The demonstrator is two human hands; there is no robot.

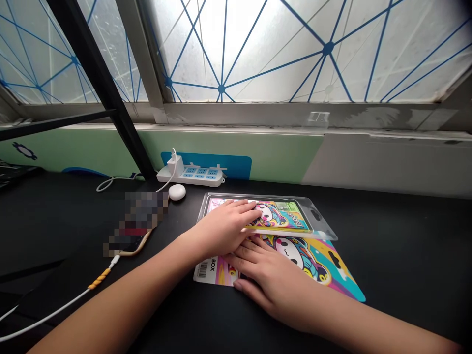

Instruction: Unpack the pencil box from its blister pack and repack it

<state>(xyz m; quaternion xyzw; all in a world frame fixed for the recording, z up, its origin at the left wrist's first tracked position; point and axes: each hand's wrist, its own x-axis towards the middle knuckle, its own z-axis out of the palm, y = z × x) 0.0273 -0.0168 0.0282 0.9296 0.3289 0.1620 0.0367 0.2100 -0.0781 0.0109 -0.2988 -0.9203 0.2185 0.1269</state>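
I am looking down at a black desk (387, 236) under a frosted window crossed with blue lines. At far left a white charging cable (55, 309) with a yellow-wrapped end runs to a phone (134, 226) whose screen is blurred. Behind it sit a small white oval puck (177, 192) and a white power strip (191, 175) with a plug in it, against the green wall panel. My left hand (224, 227) lies flat, fingers extended, on a clear plastic blister cover (313, 216) that holds a bright cartoon card. My right hand (273, 275) lies flat just beside and below it, palm down, pressing a colourful printed backing card (332, 268) with a barcode label reading BOX. Neither hand grips anything; both simply press down, and their fingers nearly touch. The package lies mid-desk, the cover overlapping the card's upper edge. I judge the smooth plastic could slide over the card under uneven pressure, or the thin card could crease. The phone and cable lie near my left forearm and could be nudged.
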